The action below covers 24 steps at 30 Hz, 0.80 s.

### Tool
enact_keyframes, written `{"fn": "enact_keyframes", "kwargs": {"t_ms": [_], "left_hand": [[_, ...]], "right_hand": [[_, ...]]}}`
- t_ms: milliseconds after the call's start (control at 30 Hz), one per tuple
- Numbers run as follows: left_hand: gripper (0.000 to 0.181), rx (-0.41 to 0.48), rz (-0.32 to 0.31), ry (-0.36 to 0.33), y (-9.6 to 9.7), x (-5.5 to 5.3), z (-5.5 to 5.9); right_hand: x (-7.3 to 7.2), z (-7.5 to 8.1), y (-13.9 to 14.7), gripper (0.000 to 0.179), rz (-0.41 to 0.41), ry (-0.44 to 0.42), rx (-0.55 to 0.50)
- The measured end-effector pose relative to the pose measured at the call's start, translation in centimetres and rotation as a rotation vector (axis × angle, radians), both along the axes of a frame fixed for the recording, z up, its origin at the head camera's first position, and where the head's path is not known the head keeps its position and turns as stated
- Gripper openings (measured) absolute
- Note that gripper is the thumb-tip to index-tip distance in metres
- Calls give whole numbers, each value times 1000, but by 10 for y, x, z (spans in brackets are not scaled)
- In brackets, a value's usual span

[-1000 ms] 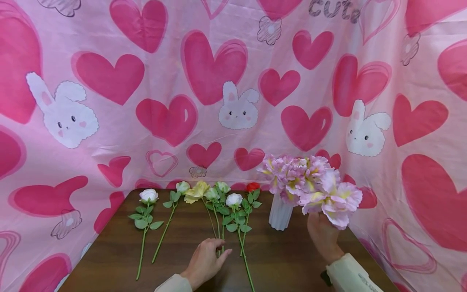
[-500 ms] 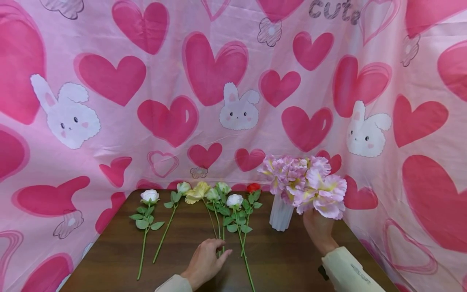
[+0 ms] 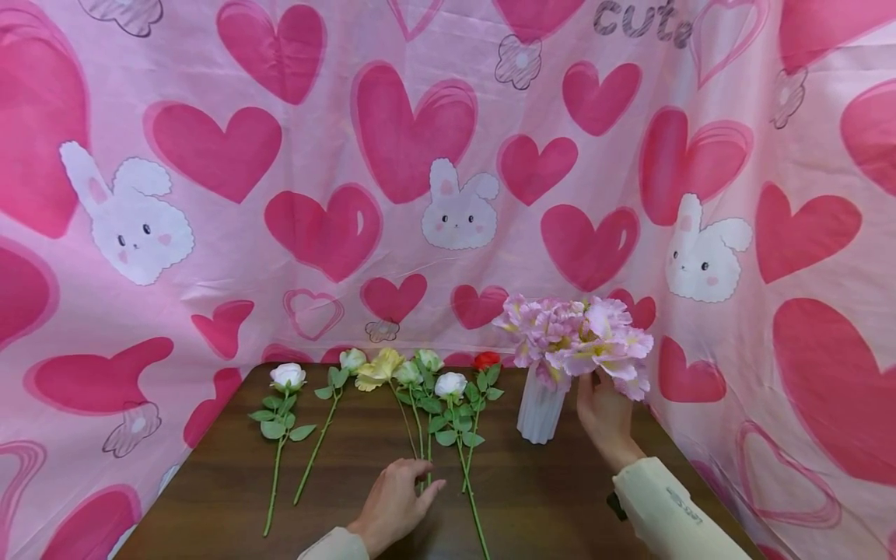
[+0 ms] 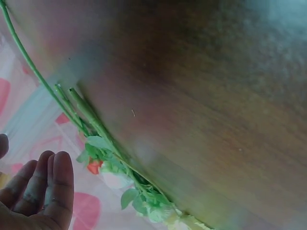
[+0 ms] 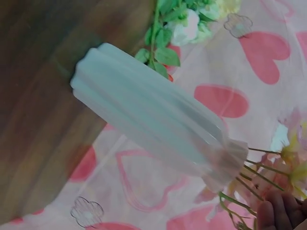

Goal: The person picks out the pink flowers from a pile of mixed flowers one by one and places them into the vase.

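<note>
My right hand (image 3: 607, 416) is just right of the white fluted vase (image 3: 540, 408), below the ruffled pink flowers (image 3: 570, 334) clustered above it. Its curled fingers (image 5: 278, 213) hold a pink flower by the stem, though the grip is partly hidden by petals. Several thin stems (image 5: 261, 177) run into the vase's mouth in the right wrist view. My left hand (image 3: 397, 498) hovers or rests by the lower stems of the middle flowers, fingers relaxed and gripping nothing. The left wrist view shows those fingers (image 4: 62, 177) apart from the green stems (image 4: 88, 115).
On the brown table (image 3: 336, 521) lie a white rose (image 3: 287, 376) at left, a pale rose (image 3: 351, 359), a yellow flower (image 3: 380, 368), another white rose (image 3: 449, 384) and a red rose (image 3: 486, 360). A pink heart-print cloth (image 3: 315, 140) hangs around the table.
My right hand has moved left and slightly up, bringing its pink flower in against the cluster over the vase. The left hand has stayed in place.
</note>
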<state>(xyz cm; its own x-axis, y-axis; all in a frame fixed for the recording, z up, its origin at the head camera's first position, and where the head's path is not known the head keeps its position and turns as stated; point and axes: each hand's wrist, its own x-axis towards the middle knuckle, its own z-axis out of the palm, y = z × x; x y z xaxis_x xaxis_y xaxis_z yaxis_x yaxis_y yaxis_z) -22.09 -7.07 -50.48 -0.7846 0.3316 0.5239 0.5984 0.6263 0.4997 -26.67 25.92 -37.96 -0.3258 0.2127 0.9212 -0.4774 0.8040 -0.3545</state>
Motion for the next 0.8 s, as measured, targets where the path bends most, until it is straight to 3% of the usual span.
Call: {"fn": "enact_keyframes", "kwargs": {"t_ms": [233, 533, 667, 733, 767, 800], "left_hand": [[21, 2, -5, 4, 1, 2, 1], [23, -3, -17, -10, 0, 4, 1], [22, -4, -19, 0, 0, 3, -1], [22, -4, -21, 0, 0, 3, -1], [22, -4, -22, 2, 0, 3, -1], [22, -4, -22, 0, 0, 3, -1]], "right_hand": [[-5, 9, 0, 18, -46, -82, 106], [-16, -1, 2, 20, -148, -84, 231], [-22, -4, 1, 23, -160, -118, 216], [-24, -3, 0, 27, -138, -178, 178], [-25, -2, -1, 27, 0, -261, 82], [-26, -2, -1, 30, 26, -310, 48]]}}
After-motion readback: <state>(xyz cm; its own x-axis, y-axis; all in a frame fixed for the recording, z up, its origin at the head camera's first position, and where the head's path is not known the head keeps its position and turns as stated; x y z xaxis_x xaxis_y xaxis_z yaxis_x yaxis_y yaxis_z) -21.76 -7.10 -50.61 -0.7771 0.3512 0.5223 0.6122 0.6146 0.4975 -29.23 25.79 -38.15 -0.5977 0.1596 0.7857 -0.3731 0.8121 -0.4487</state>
